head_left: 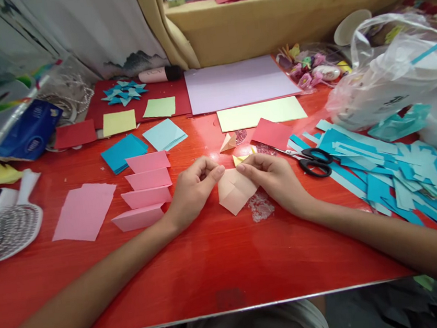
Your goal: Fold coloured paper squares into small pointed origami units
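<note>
A pale peach sheet of origami paper [235,196], with creases and a point toward me, is held up off the red table between my hands. My left hand [197,187] pinches its upper left corner between thumb and fingers. On the other side my right hand [273,178] pinches the upper right edge the same way. Just behind lie a small folded peach piece [227,142] and a yellow folded piece [243,157], partly covered by my right hand. Left of my left hand stands a row of folded pink papers [149,180].
Black-handled scissors [313,162] lie right of my right hand, beside a heap of blue paper strips [396,165]. Flat pink sheets [85,210], a blue paper stack [124,152] and a hairbrush [16,229] are on the left. A lilac sheet [238,82] lies at the back.
</note>
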Demonstrator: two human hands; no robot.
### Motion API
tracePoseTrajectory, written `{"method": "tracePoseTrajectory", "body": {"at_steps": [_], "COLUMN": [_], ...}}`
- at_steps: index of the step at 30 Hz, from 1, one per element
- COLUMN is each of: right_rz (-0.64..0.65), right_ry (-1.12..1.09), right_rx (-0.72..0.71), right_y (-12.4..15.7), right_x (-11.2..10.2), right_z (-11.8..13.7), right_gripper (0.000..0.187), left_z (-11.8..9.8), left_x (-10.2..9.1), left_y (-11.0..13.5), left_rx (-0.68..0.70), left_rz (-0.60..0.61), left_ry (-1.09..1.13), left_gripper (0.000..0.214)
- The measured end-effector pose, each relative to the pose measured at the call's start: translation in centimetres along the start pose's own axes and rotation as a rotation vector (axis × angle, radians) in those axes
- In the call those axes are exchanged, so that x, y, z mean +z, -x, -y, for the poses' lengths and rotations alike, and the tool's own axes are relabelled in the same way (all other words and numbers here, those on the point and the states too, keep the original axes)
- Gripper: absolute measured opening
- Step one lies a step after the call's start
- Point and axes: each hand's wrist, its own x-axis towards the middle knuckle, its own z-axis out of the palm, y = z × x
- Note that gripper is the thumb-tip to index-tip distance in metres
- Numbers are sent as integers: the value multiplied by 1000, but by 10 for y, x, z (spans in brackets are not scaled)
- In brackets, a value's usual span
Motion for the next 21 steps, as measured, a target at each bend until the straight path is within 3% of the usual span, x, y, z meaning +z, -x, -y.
{"method": "tracePoseTrajectory", "body": {"at_steps": [3, 6, 13, 17, 21], "right_rz": [-71, 9, 153, 301, 238], "right_ry": [-233, -322, -185, -155, -130], "right_rx": [22, 26, 14, 19, -5], "right_y": [-3, -3, -2, -2, -1], "right_x": [0, 2, 1, -1, 0], "right_z": [-2, -2, -8, -6, -4], "right_gripper": [25, 23, 29, 34, 39], "left_z": [5, 7, 1, 1, 2], "left_x": [-1, -1, 1, 1, 1], "left_y": [-4, -7, -1, -1, -2], "left_rx": [-12, -14, -30, -19, -23], "left_rz": [-60, -18, 165, 112, 120], "left_ry": [151, 260, 41, 36, 59], "left_gripper": [20, 18, 21, 19, 19]}}
